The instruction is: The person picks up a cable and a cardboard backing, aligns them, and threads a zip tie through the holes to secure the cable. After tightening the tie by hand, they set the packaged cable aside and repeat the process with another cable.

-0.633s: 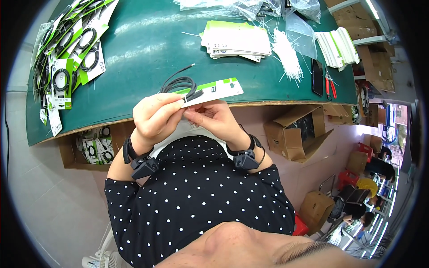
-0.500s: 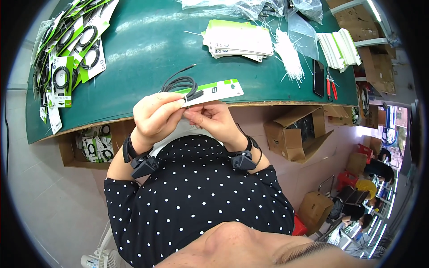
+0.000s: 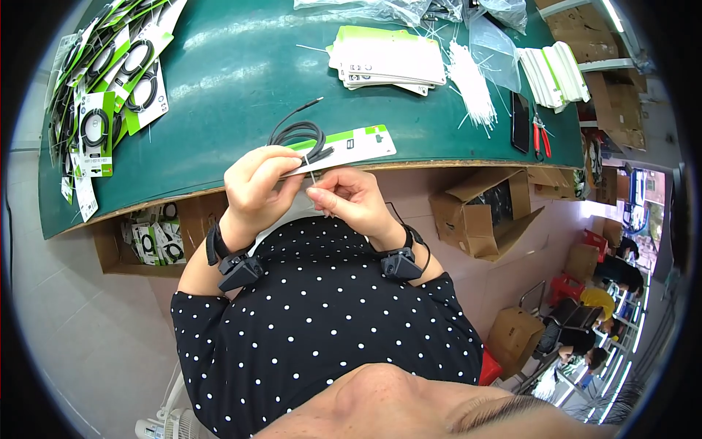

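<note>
Head view: at far left, a heap of carded black cables (image 3: 95, 132) is piled on the green table (image 3: 227, 95), apparently finished pieces; at centre, one coiled black cable (image 3: 300, 132) and its white-and-green card (image 3: 369, 145) are pinched together at the near edge by the left hand (image 3: 254, 183); a thin white tie (image 3: 313, 176) running from the coil is held in a narrow thumb-and-finger grip by the right hand (image 3: 352, 199), its fastening judged under way, its tail uncut; rightward, a stack of cards (image 3: 395, 58) without cables and a bundle of loose ties (image 3: 470, 88) are judged left for use, followed by a dark phone (image 3: 520, 124), red-handled cutters (image 3: 541, 139) and a second card stack (image 3: 559, 77); for moving, bare tabletop is offered between heap and first stack, the wooden front edge (image 3: 439, 165) being set close to both hands
</note>
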`<state>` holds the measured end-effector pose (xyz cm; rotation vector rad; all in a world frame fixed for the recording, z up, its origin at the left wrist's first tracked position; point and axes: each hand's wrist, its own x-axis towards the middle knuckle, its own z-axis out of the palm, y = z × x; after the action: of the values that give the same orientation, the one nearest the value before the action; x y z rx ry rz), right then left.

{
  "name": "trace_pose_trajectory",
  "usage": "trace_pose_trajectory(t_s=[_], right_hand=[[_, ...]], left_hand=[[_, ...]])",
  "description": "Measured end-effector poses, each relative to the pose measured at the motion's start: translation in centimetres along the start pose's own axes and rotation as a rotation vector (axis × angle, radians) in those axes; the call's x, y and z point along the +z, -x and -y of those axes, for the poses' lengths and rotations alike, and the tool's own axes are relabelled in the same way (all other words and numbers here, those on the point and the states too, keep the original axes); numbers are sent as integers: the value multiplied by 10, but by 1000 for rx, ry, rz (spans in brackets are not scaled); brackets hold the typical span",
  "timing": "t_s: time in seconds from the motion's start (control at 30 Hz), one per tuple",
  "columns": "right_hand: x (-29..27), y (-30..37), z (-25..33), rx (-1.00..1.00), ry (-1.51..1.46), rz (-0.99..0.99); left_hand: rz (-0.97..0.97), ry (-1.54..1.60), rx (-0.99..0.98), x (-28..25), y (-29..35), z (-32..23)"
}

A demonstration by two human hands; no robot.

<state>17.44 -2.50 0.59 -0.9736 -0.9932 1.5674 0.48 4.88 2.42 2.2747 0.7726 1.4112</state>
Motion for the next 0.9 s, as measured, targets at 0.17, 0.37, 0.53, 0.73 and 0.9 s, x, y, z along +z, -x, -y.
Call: trace_pose_trajectory(t_s=[0.17,0.37,0.53,0.73,0.9], right_hand=[[-9,6,-6,-27,41,48],[-23,13,-9,-66,180,57],[-83,36,8,140,226,3],[-97,35,10,49,389,-264],[-79,16,16,-232,791,-247]], left_hand=[[11,-14,1,5,7,-4],[70,-19,36,9,13,-2],[240,81,38,0,19,-2],[419,165,30,-4,24,-7],[520,218,64,-2,38,-4]])
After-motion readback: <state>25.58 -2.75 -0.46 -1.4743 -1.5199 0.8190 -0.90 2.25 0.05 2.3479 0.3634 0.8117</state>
